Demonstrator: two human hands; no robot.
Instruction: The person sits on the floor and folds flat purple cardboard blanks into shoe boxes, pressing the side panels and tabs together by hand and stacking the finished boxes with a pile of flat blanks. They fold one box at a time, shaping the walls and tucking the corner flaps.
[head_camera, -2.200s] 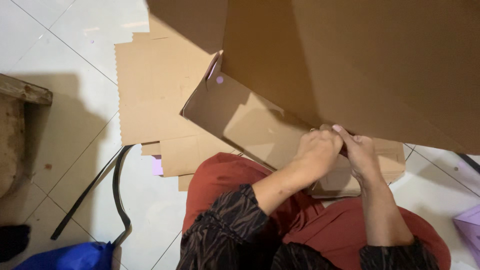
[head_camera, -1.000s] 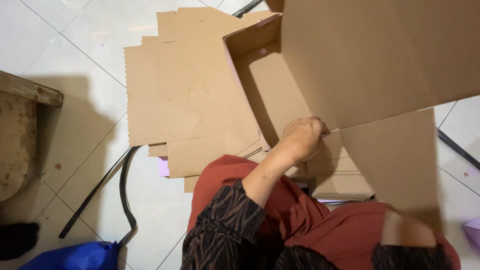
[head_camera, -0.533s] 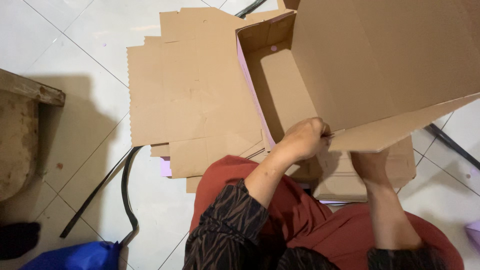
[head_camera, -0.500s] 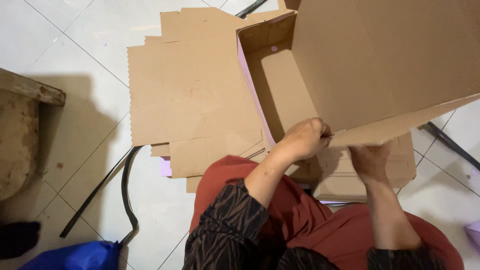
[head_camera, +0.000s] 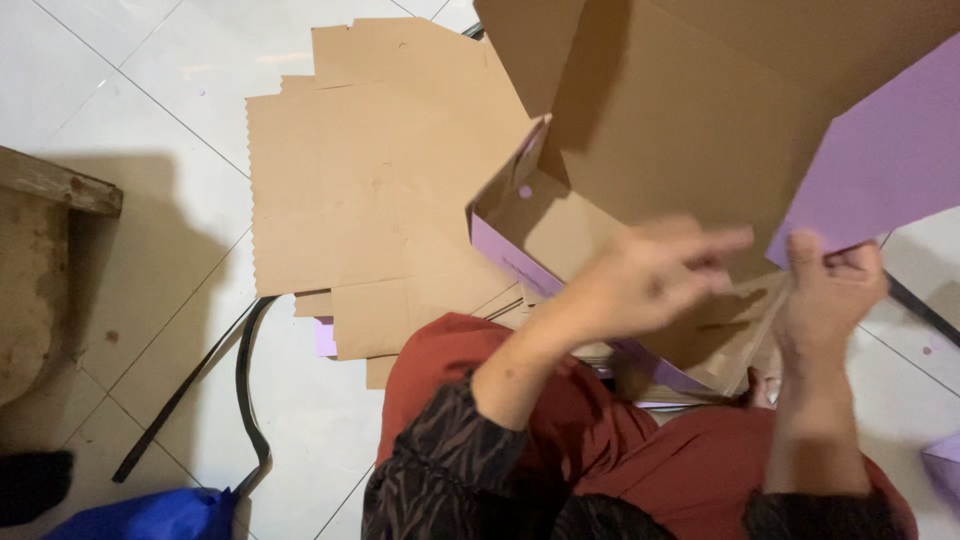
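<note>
A half-folded cardboard box (head_camera: 640, 150), brown inside and purple outside, is held up over my lap. My right hand (head_camera: 830, 295) pinches the lower edge of its purple flap (head_camera: 880, 160). My left hand (head_camera: 650, 275) is blurred, fingers spread, in front of the box's open inside and holds nothing that I can make out. A stack of flat brown box blanks (head_camera: 370, 190) lies on the floor just left of the box.
White tiled floor (head_camera: 130, 60) surrounds me. A worn wooden piece (head_camera: 40, 250) stands at the left edge. A black strap (head_camera: 240, 380) curls on the tiles, with a blue bag (head_camera: 150, 515) at bottom left. My red-clad knees (head_camera: 620, 450) fill the bottom.
The box has been turned, so its purple outside now shows at right. My left hand has come off the box edge and swings across with fingers spread. My right hand has shifted to the purple flap.
</note>
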